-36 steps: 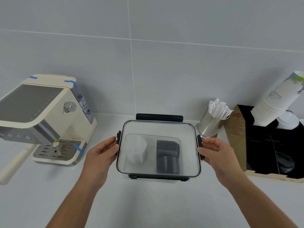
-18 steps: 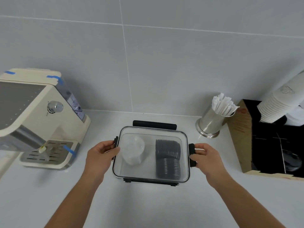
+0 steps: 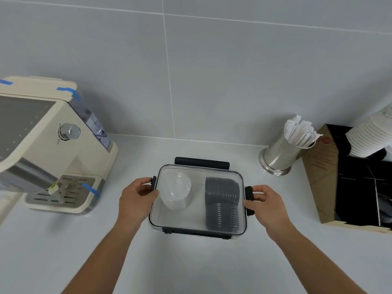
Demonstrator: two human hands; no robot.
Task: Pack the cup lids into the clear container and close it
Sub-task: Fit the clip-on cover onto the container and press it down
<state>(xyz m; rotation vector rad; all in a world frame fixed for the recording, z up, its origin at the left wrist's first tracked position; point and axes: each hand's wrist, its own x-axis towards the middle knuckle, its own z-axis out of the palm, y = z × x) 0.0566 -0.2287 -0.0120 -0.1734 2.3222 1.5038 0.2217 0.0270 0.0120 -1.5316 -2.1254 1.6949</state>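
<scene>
both hands reach forward — left hand point(image 3: 135, 200) and right hand point(image 3: 268, 205), fingers curled.

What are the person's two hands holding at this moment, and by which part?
Both hold the clear container: left hand on the black latch at its left side, right hand on the latch at its right side.

Container point(image 3: 198, 221) clear, black latches; lids inside: ribbed dark grey stack point(image 3: 222, 201), translucent white stack point(image 3: 176, 193). Cream coffee machine point(image 3: 53, 145), blue tape. Grey tiles.
</scene>
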